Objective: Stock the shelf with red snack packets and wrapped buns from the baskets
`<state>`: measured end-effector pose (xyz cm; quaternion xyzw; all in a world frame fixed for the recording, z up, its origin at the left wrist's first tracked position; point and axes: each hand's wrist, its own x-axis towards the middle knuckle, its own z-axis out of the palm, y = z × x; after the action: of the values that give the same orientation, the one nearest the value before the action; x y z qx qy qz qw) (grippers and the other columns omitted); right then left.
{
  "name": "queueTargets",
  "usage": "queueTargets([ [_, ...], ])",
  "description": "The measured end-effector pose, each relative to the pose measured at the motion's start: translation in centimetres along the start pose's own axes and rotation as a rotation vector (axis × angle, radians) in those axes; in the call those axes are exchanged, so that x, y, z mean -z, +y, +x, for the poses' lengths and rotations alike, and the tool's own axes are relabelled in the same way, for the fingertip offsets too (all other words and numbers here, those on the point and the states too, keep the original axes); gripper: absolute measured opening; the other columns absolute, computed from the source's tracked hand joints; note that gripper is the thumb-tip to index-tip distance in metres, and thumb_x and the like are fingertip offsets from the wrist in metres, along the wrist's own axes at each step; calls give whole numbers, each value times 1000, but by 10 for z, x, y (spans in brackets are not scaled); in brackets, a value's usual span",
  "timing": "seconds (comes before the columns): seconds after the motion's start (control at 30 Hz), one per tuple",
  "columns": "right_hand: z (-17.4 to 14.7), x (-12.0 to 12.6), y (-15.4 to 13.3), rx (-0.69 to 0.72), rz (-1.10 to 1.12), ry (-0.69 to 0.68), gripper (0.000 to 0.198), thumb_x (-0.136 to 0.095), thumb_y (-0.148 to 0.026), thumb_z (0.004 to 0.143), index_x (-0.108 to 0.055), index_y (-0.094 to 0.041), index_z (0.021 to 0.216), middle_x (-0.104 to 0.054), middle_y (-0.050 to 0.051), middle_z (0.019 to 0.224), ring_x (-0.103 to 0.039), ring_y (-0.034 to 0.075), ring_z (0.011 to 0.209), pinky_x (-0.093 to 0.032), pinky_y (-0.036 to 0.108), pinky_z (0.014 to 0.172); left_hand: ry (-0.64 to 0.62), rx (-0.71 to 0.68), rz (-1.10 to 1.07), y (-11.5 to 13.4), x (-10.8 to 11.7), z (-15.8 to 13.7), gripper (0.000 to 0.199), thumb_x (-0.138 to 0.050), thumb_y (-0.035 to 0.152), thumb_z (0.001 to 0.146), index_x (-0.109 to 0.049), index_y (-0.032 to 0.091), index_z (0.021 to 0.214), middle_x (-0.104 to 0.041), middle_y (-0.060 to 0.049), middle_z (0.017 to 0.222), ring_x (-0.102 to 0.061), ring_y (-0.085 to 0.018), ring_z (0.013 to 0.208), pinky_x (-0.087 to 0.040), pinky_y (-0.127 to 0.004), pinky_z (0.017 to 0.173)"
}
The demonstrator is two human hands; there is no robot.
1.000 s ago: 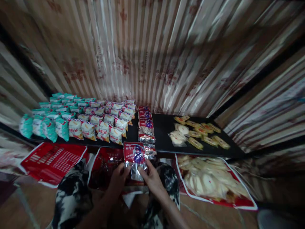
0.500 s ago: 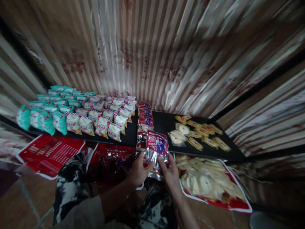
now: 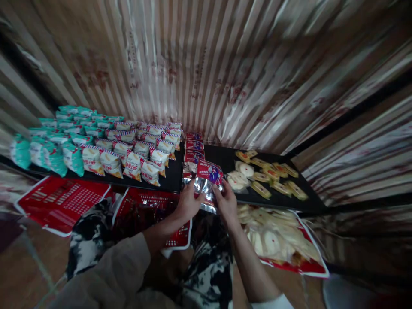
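Between my two hands, near the shelf's front edge, is a red and silver foil snack packet (image 3: 208,180) with a purple figure on it. My left hand (image 3: 189,201) grips its left side, thumb across the front. On its right side my right hand (image 3: 226,201) is closed, thumb on the silver lower part. Just behind stands a row of matching red packets (image 3: 194,146), its front partly covered by the held one. To the left, white and orange snack bags (image 3: 131,165) stand upright in rows. White round packs (image 3: 238,179) lie right of my hands.
Teal bags (image 3: 53,154) fill the left end of the black shelf (image 3: 219,153); small yellow packs (image 3: 273,174) lie at its right. Below are a red basket (image 3: 185,236) with dark packets, a red basket (image 3: 317,264) of pale packs, and another red basket (image 3: 58,201). Striped sheeting (image 3: 193,64) hangs behind.
Both hands have carried the red packet forward and up, closer to the matching row. The camera view has shifted slightly. Both hands keep their hold.
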<state>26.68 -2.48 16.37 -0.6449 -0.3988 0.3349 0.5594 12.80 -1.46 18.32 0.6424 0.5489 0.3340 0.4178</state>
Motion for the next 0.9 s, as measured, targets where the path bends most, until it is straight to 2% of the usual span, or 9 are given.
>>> queueTargets([
  [0.13,22,-21,0,67,-88,-37,55,-60,-45,73,-55,-16,121,-69,9,103,-64,23,87,-51,37,80,123,32,158,-4,8,14,58,-58,24,78,-42,12,132,-55,-12,111,-57,-21,103,-45,-33,94],
  [0.23,28,-31,4,103,-175,-39,54,-59,-40,73,-54,-16,122,-68,10,106,-63,24,93,-48,38,85,120,80,279,-8,10,15,57,-56,26,80,-41,15,134,-54,-11,110,-57,-21,103,-46,-32,90],
  [0.37,29,-37,7,166,-262,-34,56,-57,-35,76,-49,-20,130,-68,7,107,-63,22,92,-48,37,85,126,133,388,-10,10,14,58,-54,30,82,-38,18,137,-53,-10,117,-56,-22,109,-46,-29,89],
  [0.53,32,-41,10,331,-377,-18,36,-50,-31,79,-65,-18,109,-66,10,107,-58,23,98,-44,39,90,128,142,445,-12,11,16,54,-51,30,84,-41,19,135,-53,-10,118,-56,-22,109,-47,-29,86],
  [0.63,33,-43,14,366,-437,6,33,-50,-29,79,-67,-17,105,-65,11,106,-56,24,100,-42,41,92,109,146,452,-16,12,18,51,-51,31,84,-43,18,133,-54,-10,116,-57,-22,106,-47,-29,85],
  [0.9,35,-39,24,362,-295,7,32,-48,-28,81,-68,-15,103,-64,12,106,-56,23,103,-42,40,96,76,108,506,-23,10,17,49,-49,32,86,-44,20,133,-53,-8,116,-58,-20,103,-48,-27,82],
])
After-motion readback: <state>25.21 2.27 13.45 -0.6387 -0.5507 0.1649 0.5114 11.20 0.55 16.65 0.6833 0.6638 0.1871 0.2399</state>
